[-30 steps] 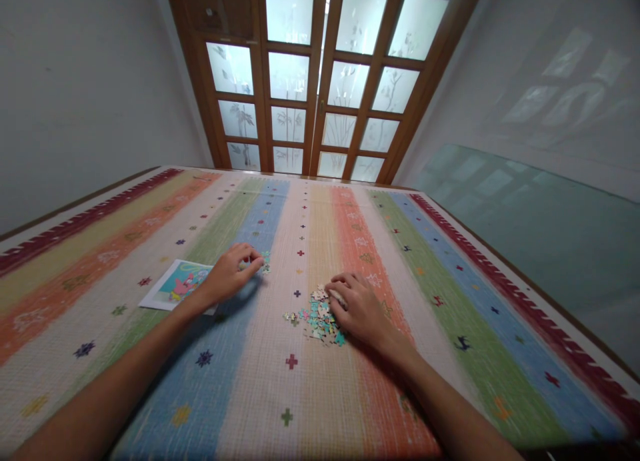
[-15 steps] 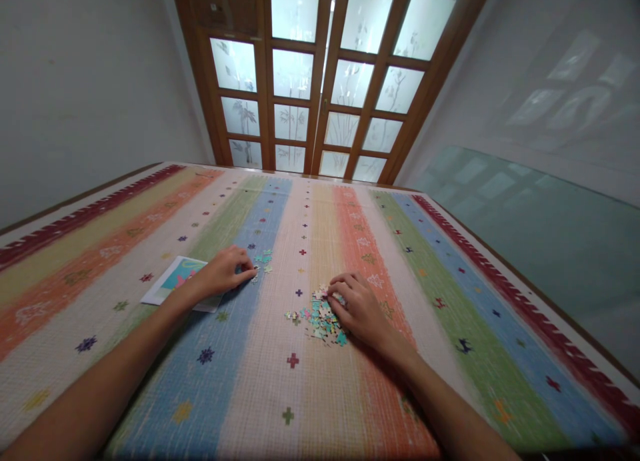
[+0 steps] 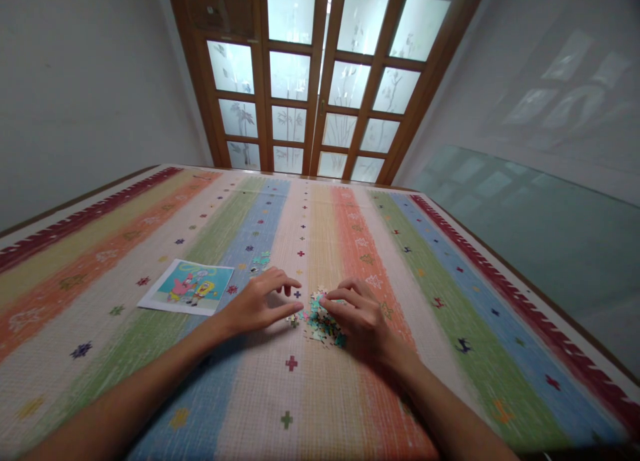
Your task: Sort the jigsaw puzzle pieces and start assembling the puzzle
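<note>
A heap of small puzzle pieces lies on the striped cloth in front of me. My left hand hovers at the heap's left edge with fingers spread and curved, holding nothing that I can see. My right hand rests on the heap's right side, its thumb and forefinger pinched on a piece at the top. A few joined turquoise pieces lie apart, farther back on the blue stripe.
A cartoon reference picture lies flat to the left. The wide table runs back to wooden doors with frosted glass panes. A glass panel leans along the right wall.
My left hand left the few turquoise pieces near the picture and moved right to the heap, uncovering the picture. My right hand stayed on the heap.
</note>
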Motion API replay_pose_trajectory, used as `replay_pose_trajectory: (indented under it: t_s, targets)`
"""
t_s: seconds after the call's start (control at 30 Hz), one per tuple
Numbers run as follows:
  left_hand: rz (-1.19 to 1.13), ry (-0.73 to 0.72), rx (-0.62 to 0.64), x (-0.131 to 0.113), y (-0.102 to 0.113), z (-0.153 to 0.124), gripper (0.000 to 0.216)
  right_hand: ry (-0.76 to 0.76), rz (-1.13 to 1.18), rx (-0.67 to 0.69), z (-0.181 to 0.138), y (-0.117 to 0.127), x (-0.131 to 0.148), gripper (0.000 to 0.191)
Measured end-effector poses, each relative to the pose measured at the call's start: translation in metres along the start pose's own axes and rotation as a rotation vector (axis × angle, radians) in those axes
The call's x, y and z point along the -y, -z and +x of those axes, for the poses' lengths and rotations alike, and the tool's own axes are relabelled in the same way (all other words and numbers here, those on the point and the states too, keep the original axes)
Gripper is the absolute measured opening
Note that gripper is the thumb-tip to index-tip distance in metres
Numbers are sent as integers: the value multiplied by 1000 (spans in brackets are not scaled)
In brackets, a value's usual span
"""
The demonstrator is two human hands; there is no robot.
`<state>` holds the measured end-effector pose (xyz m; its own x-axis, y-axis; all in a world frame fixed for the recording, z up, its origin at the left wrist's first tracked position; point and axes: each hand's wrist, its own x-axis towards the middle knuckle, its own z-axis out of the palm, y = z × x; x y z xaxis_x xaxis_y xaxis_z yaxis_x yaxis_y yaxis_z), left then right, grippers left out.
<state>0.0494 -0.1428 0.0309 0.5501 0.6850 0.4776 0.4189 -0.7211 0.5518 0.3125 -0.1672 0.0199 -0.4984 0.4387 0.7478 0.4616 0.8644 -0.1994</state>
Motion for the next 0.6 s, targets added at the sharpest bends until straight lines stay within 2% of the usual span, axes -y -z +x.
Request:
replay_pose_trajectory:
  t_s: [0.1,0.23,0.43,0.6]
  targets:
    - [-27,-56,-3,-14,-15,-1,33,17,5,-22,0,0,3,27]
    - [-32,-78,-26,-19,-25,-3,25,17,33,-4,1,-1,6,27]
    - [-33,-105,-81,-19,-29,-4,13,35,66,-52,3,-4,4,20]
    - [-40,-109,-75,-19,-29,-4,17,-34,82,-41,7,-4,5,23]
